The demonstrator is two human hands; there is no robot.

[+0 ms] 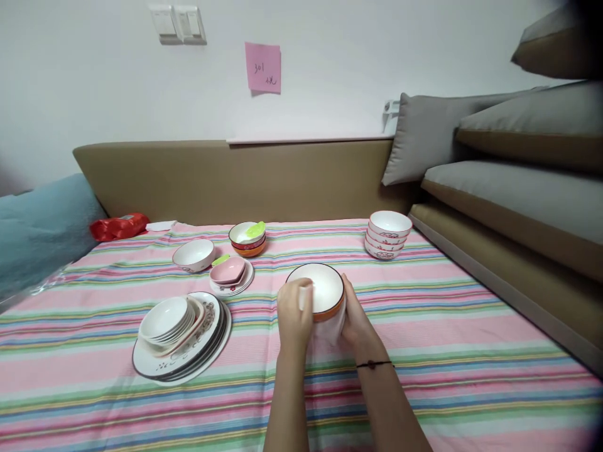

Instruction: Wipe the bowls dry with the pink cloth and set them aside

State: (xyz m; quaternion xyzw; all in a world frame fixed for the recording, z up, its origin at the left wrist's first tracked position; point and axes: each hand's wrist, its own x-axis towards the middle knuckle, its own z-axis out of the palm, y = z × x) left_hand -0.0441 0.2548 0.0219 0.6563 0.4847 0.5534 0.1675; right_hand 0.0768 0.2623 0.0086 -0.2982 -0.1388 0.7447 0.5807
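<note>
A white bowl (pixel 325 290) with a dark rim and an orange band under it is held up in front of me, its mouth tilted my way. My left hand (pixel 294 311), somewhat blurred, is closed at the bowl's near left rim. It pinches a soft white piece (pixel 306 296) that looks like a cloth, folded over the rim. My right hand (pixel 357 317), with a thin dark bracelet on the wrist, grips the bowl's right side from below. More blurred white shows under the orange band; I cannot tell whether it is cloth or bowl.
Left lies a pile of plates (pixel 221 351) with small bowls (pixel 162 317) on top. Behind are a pink dish (pixel 228 270) on plates, a white bowl (pixel 194 254) and stacked coloured bowls (pixel 248 249). Patterned bowls (pixel 387 242) stand back right. Cushions (pixel 518 194) line the right side.
</note>
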